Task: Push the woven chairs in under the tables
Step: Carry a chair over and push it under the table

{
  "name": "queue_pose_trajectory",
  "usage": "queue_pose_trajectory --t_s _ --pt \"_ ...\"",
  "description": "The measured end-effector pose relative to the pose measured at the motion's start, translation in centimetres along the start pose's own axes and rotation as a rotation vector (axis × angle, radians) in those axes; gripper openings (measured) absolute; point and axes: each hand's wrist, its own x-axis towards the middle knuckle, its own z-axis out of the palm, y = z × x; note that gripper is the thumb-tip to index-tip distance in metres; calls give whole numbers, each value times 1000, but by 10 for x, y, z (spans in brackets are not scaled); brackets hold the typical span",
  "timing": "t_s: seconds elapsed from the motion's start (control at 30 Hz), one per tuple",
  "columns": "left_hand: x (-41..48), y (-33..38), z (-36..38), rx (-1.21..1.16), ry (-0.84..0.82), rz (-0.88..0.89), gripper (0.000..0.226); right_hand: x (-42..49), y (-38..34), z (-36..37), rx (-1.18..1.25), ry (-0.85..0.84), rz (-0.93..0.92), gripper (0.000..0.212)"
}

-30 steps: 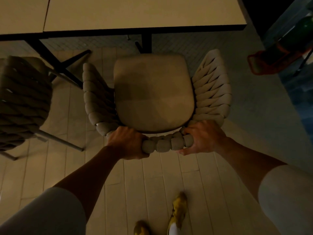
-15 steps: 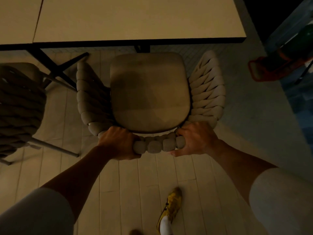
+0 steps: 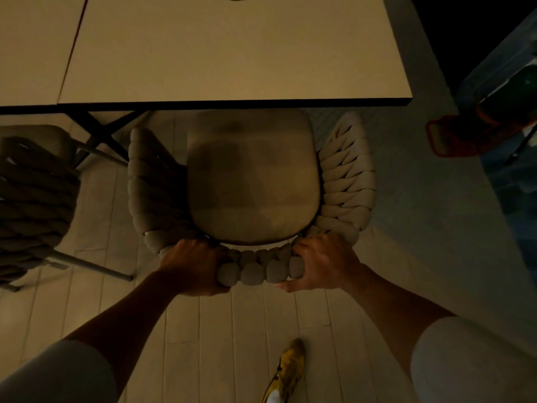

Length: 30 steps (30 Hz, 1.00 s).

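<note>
We find the chair (image 3: 252, 181) standing on the floor (image 3: 203, 330) on the near side of the bench (image 3: 232, 53), seat facing it. The front edge of its cushion (image 3: 252, 146) meets the bench's near edge; whether it passes beneath, we cannot tell. The rest of the seat and both woven arms stand out from under the bench.

The left hand (image 3: 193, 267) grips the woven backrest (image 3: 255, 271), the part of the chair farthest from the bench. Its fingers (image 3: 213, 253) are curled over the top rim, closed tight round the weave. The right hand (image 3: 322, 261) grips the same rim beside it, fingers wrapped over the top and thumb beneath. Four woven bulges show between the two hands. Both arms reach straight toward the bench.

A second bench (image 3: 32, 48) butts against the bench's left end. A second chair (image 3: 32, 205), in shadow, stands on that bench's near side, left of the first and apart from it. Dark crossed legs (image 3: 98, 132) show under the bench's left end.

One yellow shoe (image 3: 290, 370) rests on the floor, farther from the bench than the chair. A red-edged object (image 3: 453, 138) lies off the bench's right end; we cannot identify it.
</note>
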Motion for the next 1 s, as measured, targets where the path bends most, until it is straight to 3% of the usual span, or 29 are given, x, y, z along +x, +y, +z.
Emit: queue_pose_trajectory --t_s 0.27,0.6,1.0 --pt "11 -10 -6 3 22 -8 71 16 9 0 1 -21 4 92" --pt "35 -30 -12 32 13 -35 74 43 21 5 16 55 -10 81" --pt "43 -45 -25 21 -34 -33 60 62 22 -1 -18 -109 52 96"
